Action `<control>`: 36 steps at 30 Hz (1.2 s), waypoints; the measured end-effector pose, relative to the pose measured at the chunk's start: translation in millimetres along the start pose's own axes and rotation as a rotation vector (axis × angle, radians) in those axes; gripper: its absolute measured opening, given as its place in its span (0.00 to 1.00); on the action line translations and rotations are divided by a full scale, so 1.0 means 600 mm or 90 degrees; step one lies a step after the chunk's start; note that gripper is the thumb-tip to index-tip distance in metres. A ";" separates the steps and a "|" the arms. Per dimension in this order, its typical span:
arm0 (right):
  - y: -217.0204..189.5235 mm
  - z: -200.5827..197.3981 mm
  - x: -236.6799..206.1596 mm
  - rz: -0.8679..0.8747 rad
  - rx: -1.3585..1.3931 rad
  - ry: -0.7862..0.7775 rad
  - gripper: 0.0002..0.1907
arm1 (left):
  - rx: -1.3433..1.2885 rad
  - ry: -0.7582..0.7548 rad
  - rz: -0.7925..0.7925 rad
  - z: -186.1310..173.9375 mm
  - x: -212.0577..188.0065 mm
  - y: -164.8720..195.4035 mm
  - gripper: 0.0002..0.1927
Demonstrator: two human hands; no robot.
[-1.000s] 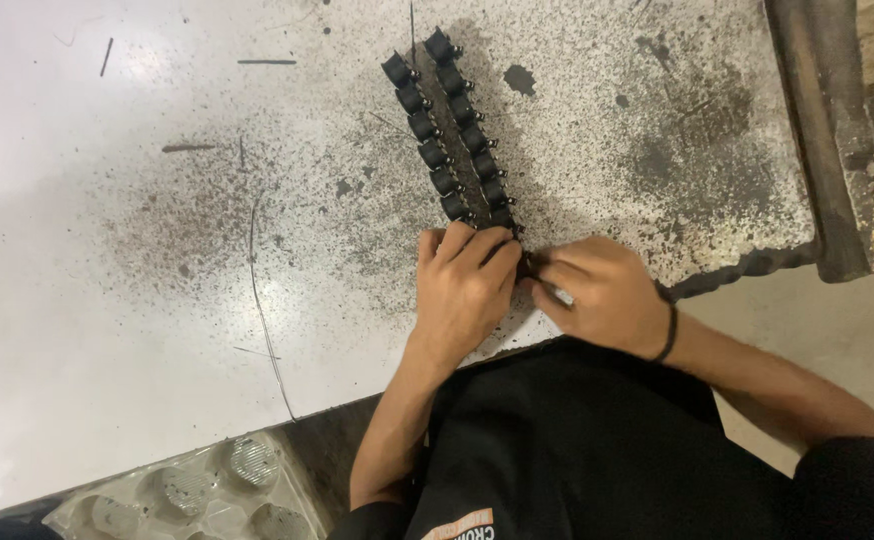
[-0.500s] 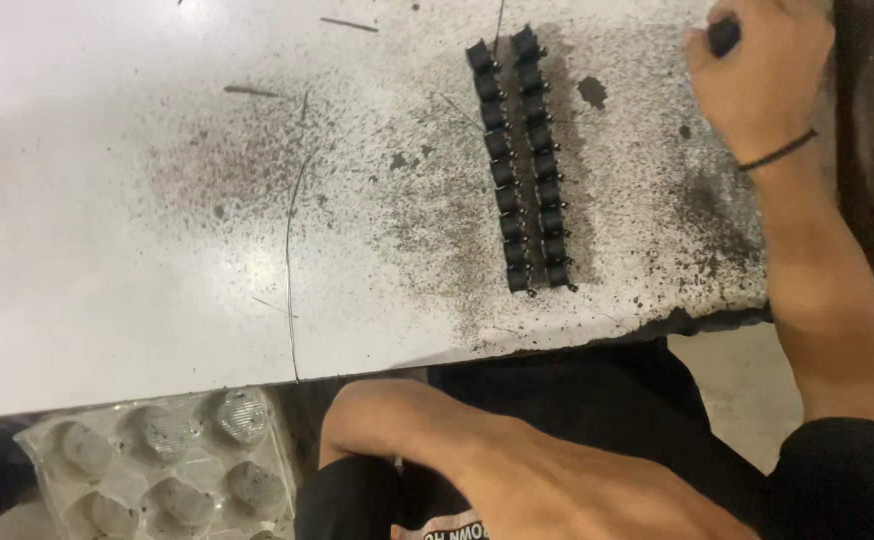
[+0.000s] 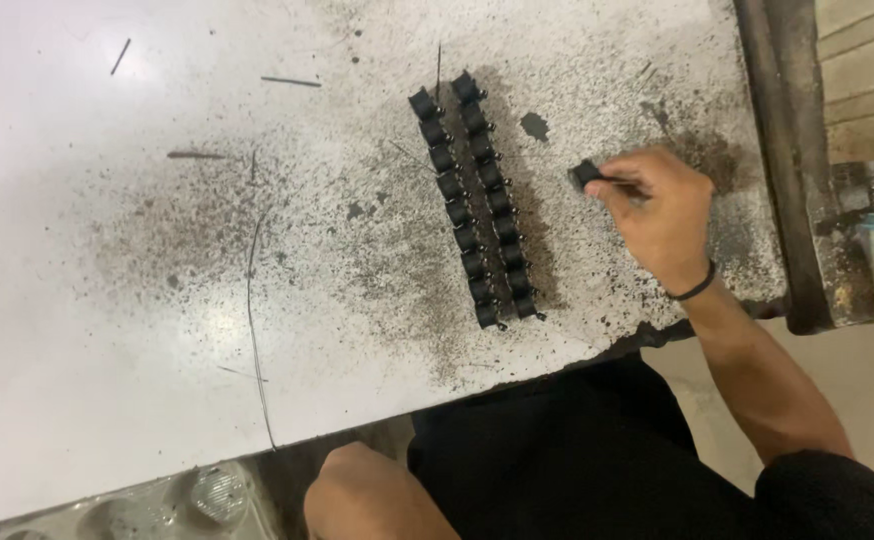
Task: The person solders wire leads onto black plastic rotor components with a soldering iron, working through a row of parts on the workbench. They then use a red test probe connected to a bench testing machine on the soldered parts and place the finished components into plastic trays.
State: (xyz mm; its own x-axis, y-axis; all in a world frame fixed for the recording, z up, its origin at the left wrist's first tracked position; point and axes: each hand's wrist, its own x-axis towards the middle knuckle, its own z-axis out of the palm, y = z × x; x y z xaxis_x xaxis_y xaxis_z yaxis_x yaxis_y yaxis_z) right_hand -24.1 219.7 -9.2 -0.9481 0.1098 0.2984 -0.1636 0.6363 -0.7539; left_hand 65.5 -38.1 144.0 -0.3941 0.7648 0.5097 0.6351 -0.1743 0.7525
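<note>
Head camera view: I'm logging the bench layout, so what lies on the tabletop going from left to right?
Thin wire → double row of small black parts → dark smudge → small black part pinched in the right hand → metal table edge.

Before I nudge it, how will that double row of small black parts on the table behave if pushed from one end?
The double row looks like many separate small pieces laid end to end, so it would probably buckle and scatter rather than slide as one. Each piece looks light. The gritty table may snag them. The right hand pinches a similar black piece easily.
</note>
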 end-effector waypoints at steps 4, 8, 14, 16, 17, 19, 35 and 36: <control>-0.031 -0.003 0.001 -0.020 -0.059 -0.009 0.11 | 0.031 0.050 -0.031 -0.001 -0.002 0.006 0.08; -0.051 -0.020 0.011 -0.006 -0.142 -0.049 0.10 | 0.069 0.131 -0.072 -0.008 -0.006 0.025 0.07; -0.063 -0.036 0.020 -0.025 -0.197 -0.140 0.10 | 0.248 0.205 -0.133 -0.003 0.000 0.096 0.07; -0.065 -0.034 0.022 -0.058 -0.219 -0.146 0.10 | 0.274 0.142 -0.127 -0.011 -0.005 0.098 0.09; -0.066 -0.032 0.022 -0.075 -0.227 -0.147 0.10 | 0.251 0.099 -0.128 -0.020 -0.008 0.096 0.10; -0.067 -0.027 0.023 -0.055 -0.214 -0.164 0.10 | 0.209 0.013 -0.115 -0.041 -0.010 0.085 0.13; -0.082 -0.077 -0.095 -0.169 -0.233 -0.238 0.09 | 0.470 0.098 -0.221 0.036 -0.072 -0.178 0.13; -0.089 -0.073 -0.115 -0.214 -0.201 -0.258 0.09 | 0.472 0.106 -0.224 0.046 -0.078 -0.183 0.14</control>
State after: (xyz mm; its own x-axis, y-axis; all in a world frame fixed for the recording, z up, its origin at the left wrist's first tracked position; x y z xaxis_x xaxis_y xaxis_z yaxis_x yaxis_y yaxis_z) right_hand 61.7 211.5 36.4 -0.8972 -0.3952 0.1969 -0.4413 0.7879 -0.4296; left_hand 32.4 -37.8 26.2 -0.7072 0.5869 0.3943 0.7060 0.5557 0.4391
